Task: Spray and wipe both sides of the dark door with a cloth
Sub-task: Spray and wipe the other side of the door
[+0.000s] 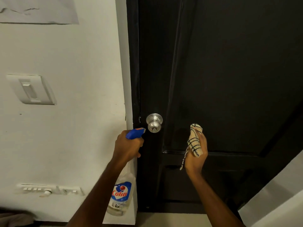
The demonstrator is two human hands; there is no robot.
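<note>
Left hand (128, 145) grips the blue-triggered clear plastic spray bottle (122, 192); right hand (196, 154) clutches the soft, light checked cream cloth (194, 141), best held bunched against the dark wooden door (229, 71)

Left hand (128, 145) grips spray bottle (120, 192); right hand (196, 153) holds cloth (194, 141) near door (229, 71).

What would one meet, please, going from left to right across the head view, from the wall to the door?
From the left: white rectangular wall switch → left hand gripping the blue-headed clear spray bottle → round silver metal door knob → right hand holding the cream black-checked cloth.
</note>
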